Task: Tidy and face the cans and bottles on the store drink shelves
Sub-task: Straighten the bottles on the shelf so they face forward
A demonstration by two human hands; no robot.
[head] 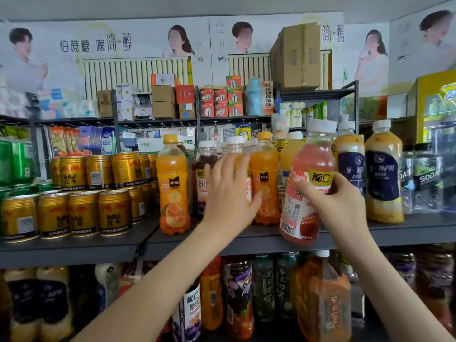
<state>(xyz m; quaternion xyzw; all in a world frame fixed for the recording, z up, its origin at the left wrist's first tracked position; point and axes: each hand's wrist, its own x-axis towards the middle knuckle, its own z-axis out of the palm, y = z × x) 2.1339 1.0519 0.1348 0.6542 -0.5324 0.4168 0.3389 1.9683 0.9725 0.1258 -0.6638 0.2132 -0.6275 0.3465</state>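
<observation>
My right hand [330, 203] is shut on a pink juice bottle [308, 169] with a white cap, held tilted in front of the grey shelf [271, 239], its base just off the front edge. My left hand [230, 193] wraps around a white-capped bottle [235, 145] standing between a dark purple bottle [204, 169] and an orange juice bottle [265, 178]. Another orange juice bottle [172, 186] stands further left. Gold Red Bull cans [84, 213] fill the left shelf in rows.
Two yellow bottles with dark blue labels [383, 174] stand right of the pink bottle, then clear soda bottles [424, 178]. Green cans [17, 161] sit far left. The lower shelf holds several mixed bottles [320, 297]. Boxes [296, 55] and packets line the back shelves.
</observation>
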